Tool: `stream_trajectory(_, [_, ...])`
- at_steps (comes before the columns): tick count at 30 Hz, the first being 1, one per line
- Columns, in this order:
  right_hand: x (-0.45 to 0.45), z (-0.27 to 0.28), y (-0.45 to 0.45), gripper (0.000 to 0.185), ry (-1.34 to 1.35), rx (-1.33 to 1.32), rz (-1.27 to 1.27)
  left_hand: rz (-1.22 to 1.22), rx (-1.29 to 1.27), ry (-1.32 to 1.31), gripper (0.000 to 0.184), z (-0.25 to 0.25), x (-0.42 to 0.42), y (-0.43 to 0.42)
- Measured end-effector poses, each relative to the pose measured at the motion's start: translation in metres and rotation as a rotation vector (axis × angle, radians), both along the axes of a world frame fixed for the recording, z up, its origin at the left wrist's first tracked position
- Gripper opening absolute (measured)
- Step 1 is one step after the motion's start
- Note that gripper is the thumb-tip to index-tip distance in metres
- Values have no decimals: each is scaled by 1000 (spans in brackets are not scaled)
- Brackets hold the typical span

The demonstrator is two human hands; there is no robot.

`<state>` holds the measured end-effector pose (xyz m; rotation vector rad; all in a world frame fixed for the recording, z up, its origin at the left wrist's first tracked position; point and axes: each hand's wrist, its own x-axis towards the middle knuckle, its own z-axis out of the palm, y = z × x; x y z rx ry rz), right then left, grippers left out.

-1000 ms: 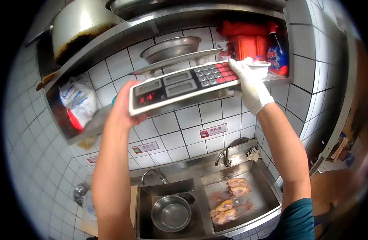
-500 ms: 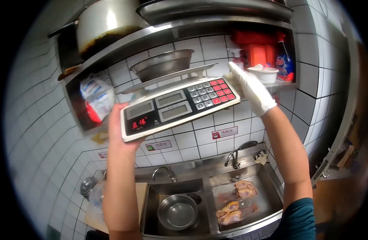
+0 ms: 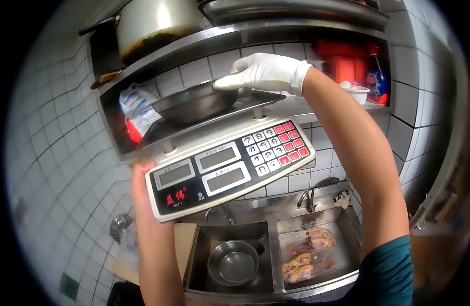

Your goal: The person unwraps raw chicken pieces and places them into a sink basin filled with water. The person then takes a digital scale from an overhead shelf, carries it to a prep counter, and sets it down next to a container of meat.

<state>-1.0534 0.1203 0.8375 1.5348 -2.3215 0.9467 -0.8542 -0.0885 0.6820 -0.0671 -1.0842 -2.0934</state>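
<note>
A digital price scale (image 3: 220, 189) with a black panel, several grey and red keys and unlit displays is held up, tilted, in front of the shelf. My left hand (image 3: 141, 187) supports it at its left end, with the fingers mostly hidden behind and beneath. On the scale's metal tray (image 3: 263, 99) sits a steel bowl (image 3: 191, 105). My right hand (image 3: 269, 73), in a white glove, pinches the bowl's rim at its right side.
Below, the left sink basin holds a metal bowl (image 3: 233, 262); plucked poultry (image 3: 299, 267) lies in the right basin. The metal shelf (image 3: 235, 36) carries a large pot (image 3: 158, 28). A plastic bag (image 3: 139, 109), white tub (image 3: 358, 94) and blue bottle (image 3: 376, 81) stand underneath.
My right hand has left the scale's right end and moved left onto the bowl's rim. The scale sits lower in view, still in my left hand.
</note>
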Motion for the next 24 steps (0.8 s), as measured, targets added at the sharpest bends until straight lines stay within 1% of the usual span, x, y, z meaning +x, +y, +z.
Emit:
stream_trajectory(1, [-5, -1, -4, 73, -19, -41, 50, 10, 7, 2, 40, -6, 7, -2])
stream_trajectory(2, [-10, -5, -9, 71, -94, -173, 128, 19, 15, 4, 40, -13, 14, -3])
stream_trajectory(3, [-14, -4, -6, 71, -106, -213, 141, 90, 35, -2, 41, -18, 23, 2])
stream_trajectory(4, [-19, -3, -2, 71, -120, -256, 150, 158, 53, -10, 42, -22, 34, 9])
stream_trajectory(6, [-32, -5, 13, 73, -96, -360, 64, 193, 133, -12, 47, -42, 56, 5])
stream_trajectory(8, [-57, -4, 27, 74, -33, -396, -88, 127, 53, -11, 53, -60, 82, 4])
stream_trajectory(9, [-76, -4, 31, 75, -7, -390, -193, 203, 85, -10, 57, -73, 90, 2])
stream_trajectory(10, [-100, -5, 33, 77, 19, -379, -296, 190, 76, -6, 59, -91, 105, -8])
stream_trajectory(11, [-125, -6, 35, 85, 60, -337, -400, 187, 62, -8, 59, -101, 117, -9])
stream_trajectory(12, [-148, -12, 34, 91, 169, -330, -481, 191, 52, -9, 61, -110, 128, -7])
stream_trajectory(13, [-171, -18, 34, 97, 276, -324, -567, 365, 101, 44, 59, -124, 132, -2])
stream_trajectory(16, [-216, -38, 23, 88, 471, -250, -703, 434, 278, 26, 55, -173, 170, -7])
stream_trajectory(17, [-223, -45, 18, 85, 513, -223, -718, 506, 349, 2, 51, -193, 182, -9])
stream_trajectory(18, [-230, -52, 13, 82, 552, -201, -731, 578, 415, -33, 50, -202, 191, -1])
stream_trajectory(19, [-233, -59, 8, 79, 595, -181, -728, 627, 486, -62, 50, -223, 207, 0])
stream_trajectory(20, [-231, -63, -1, 76, 648, -172, -725, 656, 574, -26, 50, -250, 223, 0])
stream_trajectory(21, [-227, -66, -5, 73, 709, -185, -731, 753, 571, -125, 50, -245, 225, 13])
stream_trajectory(22, [-208, -77, -7, 70, 787, -222, -739, 728, 526, -96, 49, -275, 243, 13])
stream_trajectory(23, [-169, -87, -9, 67, 881, -304, -749, 735, 574, -47, 49, -291, 258, 19])
stream_trajectory(24, [-125, -107, -8, 65, 941, -406, -756, 749, 545, -58, 49, -315, 277, 23])
